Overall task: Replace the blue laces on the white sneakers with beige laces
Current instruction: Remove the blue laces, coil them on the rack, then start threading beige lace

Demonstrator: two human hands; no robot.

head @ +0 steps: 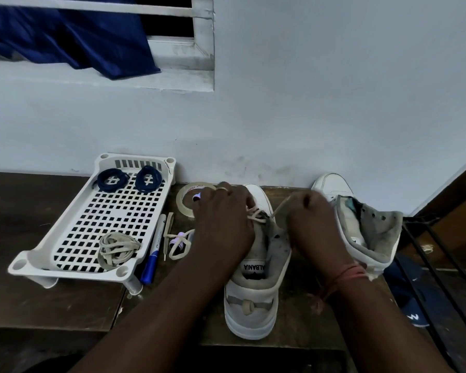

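Observation:
Two white sneakers stand on the wooden table. The near sneaker (pixel 253 297) is partly laced with a beige lace (pixel 279 207). My left hand (pixel 223 224) lies over its eyelets with fingers curled on the lace. My right hand (pixel 315 224) grips the lace's other strand, stretched taut to the shoe. The second sneaker (pixel 366 224) stands unlaced at the right. The lace's loose end (pixel 176 243) trails on the table left of the shoe. Two coiled blue laces (pixel 113 179) (pixel 148 178) and a bundled beige lace (pixel 117 249) lie in the white tray (pixel 38 255).
A roll of clear tape (pixel 184 199) lies behind my left hand, and a blue marker (pixel 152 254) beside the tray. The wall is close behind. A black metal rack (pixel 436 254) stands past the table's right edge.

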